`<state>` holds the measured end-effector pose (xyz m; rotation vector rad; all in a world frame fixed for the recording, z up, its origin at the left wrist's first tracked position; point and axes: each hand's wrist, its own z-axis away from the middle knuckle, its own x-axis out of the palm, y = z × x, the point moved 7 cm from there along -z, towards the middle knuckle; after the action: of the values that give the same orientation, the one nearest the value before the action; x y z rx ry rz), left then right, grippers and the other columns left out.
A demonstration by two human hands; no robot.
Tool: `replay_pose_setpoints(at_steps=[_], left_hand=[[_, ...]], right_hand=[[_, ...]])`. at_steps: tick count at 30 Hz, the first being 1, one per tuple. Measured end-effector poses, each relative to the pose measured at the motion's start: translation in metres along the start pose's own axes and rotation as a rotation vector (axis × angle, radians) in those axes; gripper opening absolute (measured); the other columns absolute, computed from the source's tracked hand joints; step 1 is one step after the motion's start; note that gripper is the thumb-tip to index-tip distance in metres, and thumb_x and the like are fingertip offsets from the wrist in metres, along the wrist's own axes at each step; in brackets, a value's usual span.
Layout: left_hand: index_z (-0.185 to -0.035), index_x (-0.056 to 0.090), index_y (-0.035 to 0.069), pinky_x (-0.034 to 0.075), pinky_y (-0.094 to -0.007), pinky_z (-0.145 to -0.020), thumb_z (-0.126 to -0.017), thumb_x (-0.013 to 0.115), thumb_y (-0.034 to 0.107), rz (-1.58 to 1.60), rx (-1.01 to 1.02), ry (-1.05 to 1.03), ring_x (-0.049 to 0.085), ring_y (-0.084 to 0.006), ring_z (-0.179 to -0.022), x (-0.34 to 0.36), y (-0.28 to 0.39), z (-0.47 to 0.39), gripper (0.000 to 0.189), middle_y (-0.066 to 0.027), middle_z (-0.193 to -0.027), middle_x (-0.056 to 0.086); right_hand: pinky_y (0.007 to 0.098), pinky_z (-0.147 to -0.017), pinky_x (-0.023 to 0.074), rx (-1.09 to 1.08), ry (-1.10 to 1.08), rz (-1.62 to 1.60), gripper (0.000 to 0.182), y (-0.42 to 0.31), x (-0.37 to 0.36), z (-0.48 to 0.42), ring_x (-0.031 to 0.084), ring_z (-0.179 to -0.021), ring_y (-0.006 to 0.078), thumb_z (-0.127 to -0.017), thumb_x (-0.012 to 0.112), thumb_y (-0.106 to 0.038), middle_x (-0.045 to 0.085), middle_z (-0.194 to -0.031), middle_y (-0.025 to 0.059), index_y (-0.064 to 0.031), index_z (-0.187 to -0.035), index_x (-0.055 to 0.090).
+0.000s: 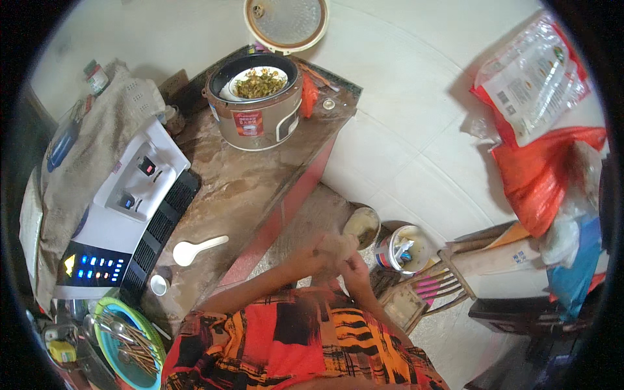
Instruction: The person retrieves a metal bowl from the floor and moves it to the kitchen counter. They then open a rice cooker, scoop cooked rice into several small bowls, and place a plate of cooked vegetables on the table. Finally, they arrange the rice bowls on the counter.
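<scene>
My left hand (327, 252) is blurred and reaches past the counter's front edge. My right hand (355, 269) meets it, fingers bent, and the two seem to touch. Whether anything is between the fingers cannot be made out. Just past the hands is a round container (366, 225) with dark residue inside, low near the floor. To the left, on the brown counter (234, 195), lie a white rice paddle (195, 249) and a small white cup (159, 285). Farther back stands a rice cooker (258, 124) with its lid (287, 24) raised; a plate of chopped greenish food (261, 84) sits inside.
A water dispenser (105, 239) with lit controls stands at the left. Below it is a green basket (100, 312) of chopsticks. A white bucket (419, 263) holding rubbish and a wooden chair (446, 287) are at the right. Plastic bags (531, 180) hang on the wall.
</scene>
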<state>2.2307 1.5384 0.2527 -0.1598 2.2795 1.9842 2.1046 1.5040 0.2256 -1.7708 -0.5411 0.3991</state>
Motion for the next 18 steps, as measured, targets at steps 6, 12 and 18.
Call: replay_pose_setpoints(at_steps=[6, 12, 18], left_hand=[[-0.116, 0.045, 0.001, 0.042, -0.0292, -0.084, -0.081, 0.058, 0.018, 0.483, -0.021, 0.185, 0.051, -0.0147, -0.097, -0.035, 0.019, -0.029, 0.041, -0.0068, -0.105, 0.055], [-0.128, 0.031, 0.004, 0.042, -0.0298, -0.083, -0.081, 0.061, 0.033, 0.142, -0.139, 0.178, 0.048, -0.0189, -0.101, -0.012, 0.023, -0.046, 0.062, -0.0119, -0.109, 0.051], [-0.118, 0.047, 0.004, 0.045, -0.0284, -0.077, -0.087, 0.051, 0.032, 0.512, -0.240, 0.455, 0.055, -0.0154, -0.088, -0.044, 0.023, -0.019, 0.042, -0.0071, -0.103, 0.056]], right_hand=[[0.0256, -0.070, 0.0448, 0.184, -0.165, -0.230, 0.027, -0.037, -0.018, -0.067, 0.054, -0.080, 0.0121, -0.087, 0.050, -0.017, 0.058, -0.093, 0.0054, 0.0003, -0.108, 0.051], [0.0264, -0.076, 0.0449, -0.104, -0.452, 0.190, 0.028, -0.046, -0.012, -0.106, 0.054, -0.090, 0.0139, -0.084, 0.054, -0.016, 0.058, -0.100, 0.0074, -0.0020, -0.109, 0.053], [0.0260, -0.075, 0.0451, 0.027, -0.776, 0.032, 0.030, -0.051, 0.005, -0.127, 0.053, -0.093, 0.0132, -0.085, 0.052, -0.015, 0.058, -0.104, 0.0067, -0.0038, -0.113, 0.053]])
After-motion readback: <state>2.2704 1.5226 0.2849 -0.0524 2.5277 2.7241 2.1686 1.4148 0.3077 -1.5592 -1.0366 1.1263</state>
